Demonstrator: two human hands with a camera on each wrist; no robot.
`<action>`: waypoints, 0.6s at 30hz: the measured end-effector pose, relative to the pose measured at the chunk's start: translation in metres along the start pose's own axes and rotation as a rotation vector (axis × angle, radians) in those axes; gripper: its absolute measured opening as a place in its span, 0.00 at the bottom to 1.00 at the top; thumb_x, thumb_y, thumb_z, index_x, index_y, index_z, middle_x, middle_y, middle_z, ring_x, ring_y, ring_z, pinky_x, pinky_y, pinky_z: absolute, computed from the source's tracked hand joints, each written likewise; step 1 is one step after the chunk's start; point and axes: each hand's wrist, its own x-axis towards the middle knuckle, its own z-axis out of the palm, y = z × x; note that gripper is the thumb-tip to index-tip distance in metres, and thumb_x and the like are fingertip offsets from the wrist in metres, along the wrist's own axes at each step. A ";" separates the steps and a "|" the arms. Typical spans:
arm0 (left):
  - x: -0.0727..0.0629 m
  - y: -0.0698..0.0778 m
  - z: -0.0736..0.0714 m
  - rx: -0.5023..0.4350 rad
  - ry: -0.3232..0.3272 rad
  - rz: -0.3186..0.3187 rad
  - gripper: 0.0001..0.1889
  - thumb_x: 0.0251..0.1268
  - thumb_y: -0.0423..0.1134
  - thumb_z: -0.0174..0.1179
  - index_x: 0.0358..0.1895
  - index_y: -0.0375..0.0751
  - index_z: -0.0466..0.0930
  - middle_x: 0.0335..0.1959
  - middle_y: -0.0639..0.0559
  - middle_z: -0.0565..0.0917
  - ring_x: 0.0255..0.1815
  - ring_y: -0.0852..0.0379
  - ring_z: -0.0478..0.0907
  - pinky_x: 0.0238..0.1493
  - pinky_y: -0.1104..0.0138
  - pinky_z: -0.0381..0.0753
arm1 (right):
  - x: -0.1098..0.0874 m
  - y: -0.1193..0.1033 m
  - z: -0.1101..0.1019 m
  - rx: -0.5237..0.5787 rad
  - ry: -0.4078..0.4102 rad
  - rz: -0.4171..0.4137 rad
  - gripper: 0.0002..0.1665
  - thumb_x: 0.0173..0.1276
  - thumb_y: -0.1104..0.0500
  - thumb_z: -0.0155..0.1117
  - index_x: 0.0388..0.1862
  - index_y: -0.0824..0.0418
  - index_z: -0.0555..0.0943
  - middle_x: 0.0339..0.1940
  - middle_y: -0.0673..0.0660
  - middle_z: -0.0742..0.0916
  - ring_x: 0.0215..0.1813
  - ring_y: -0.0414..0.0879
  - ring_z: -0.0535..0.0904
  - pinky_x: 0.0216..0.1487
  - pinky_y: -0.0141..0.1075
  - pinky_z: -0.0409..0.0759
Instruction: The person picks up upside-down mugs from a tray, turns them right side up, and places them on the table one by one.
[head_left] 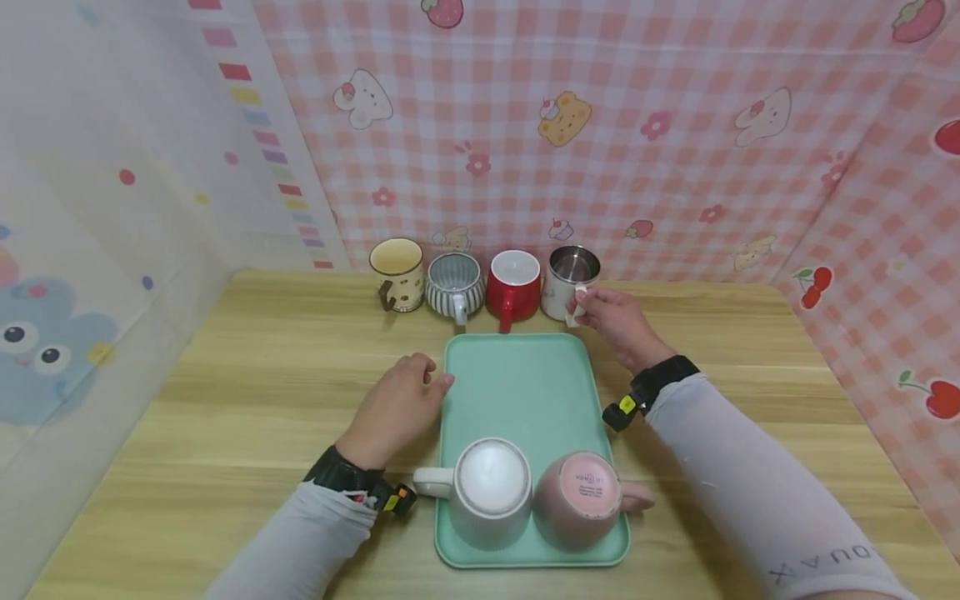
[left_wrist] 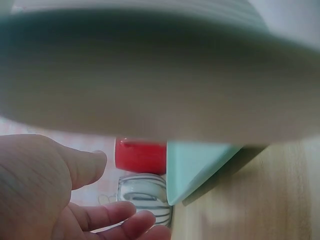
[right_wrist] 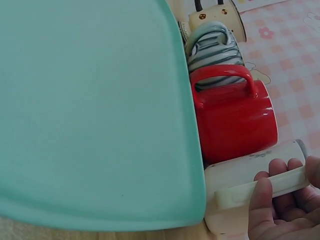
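Open bench (head_left: 225, 400) to the left and right of the mint tray (head_left: 517, 383), wide enough for hands to pass. Bare tray middle and far half, free. Near end blocked by a white mug (head_left: 491, 492) and a pink mug (head_left: 581, 498), both upside down and touching. Far edge walled by a tight row: cream mug (head_left: 397, 273), striped mug (head_left: 454, 286), red mug (head_left: 514, 285), steel cup (head_left: 572, 279), just beyond the tray. Right hand (head_left: 617, 321) on the steel cup's handle. Left hand (head_left: 397, 404) at the tray's left rim.

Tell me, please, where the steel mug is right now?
In the head view the steel mug stands at the right end of the mug row behind the green tray, next to the red mug; the right hand grips its handle.
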 end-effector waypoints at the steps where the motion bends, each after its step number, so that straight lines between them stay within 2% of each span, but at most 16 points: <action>1: 0.000 0.000 0.000 0.001 0.001 0.001 0.26 0.80 0.54 0.54 0.63 0.34 0.77 0.52 0.42 0.82 0.51 0.45 0.81 0.56 0.49 0.83 | 0.000 0.000 0.001 -0.002 0.001 0.000 0.16 0.85 0.55 0.52 0.47 0.68 0.78 0.43 0.49 0.83 0.52 0.43 0.77 0.61 0.34 0.78; 5: 0.000 0.000 0.001 0.002 -0.001 0.002 0.26 0.80 0.54 0.53 0.63 0.34 0.77 0.52 0.41 0.82 0.52 0.44 0.81 0.56 0.48 0.83 | 0.002 -0.001 0.002 -0.034 0.011 0.003 0.17 0.85 0.53 0.52 0.44 0.67 0.77 0.46 0.51 0.82 0.52 0.43 0.77 0.61 0.35 0.78; 9: 0.000 0.000 0.000 0.004 -0.006 -0.003 0.26 0.80 0.55 0.53 0.63 0.35 0.76 0.52 0.41 0.82 0.52 0.44 0.81 0.56 0.48 0.83 | 0.003 -0.003 0.002 -0.091 0.011 0.022 0.19 0.85 0.50 0.51 0.49 0.67 0.78 0.49 0.54 0.80 0.54 0.46 0.76 0.65 0.39 0.77; 14: 0.000 0.000 0.000 0.001 -0.024 -0.016 0.26 0.80 0.55 0.53 0.64 0.35 0.76 0.53 0.42 0.82 0.52 0.45 0.80 0.56 0.49 0.84 | 0.000 -0.005 0.001 -0.139 -0.014 0.033 0.25 0.86 0.48 0.49 0.56 0.70 0.76 0.57 0.59 0.78 0.62 0.52 0.75 0.75 0.48 0.72; 18: 0.001 -0.001 0.001 0.002 -0.031 -0.014 0.26 0.81 0.55 0.53 0.65 0.35 0.76 0.53 0.42 0.82 0.52 0.45 0.80 0.57 0.48 0.84 | -0.002 -0.005 0.000 -0.209 -0.011 0.044 0.29 0.84 0.44 0.51 0.61 0.69 0.76 0.66 0.63 0.78 0.68 0.59 0.75 0.78 0.54 0.68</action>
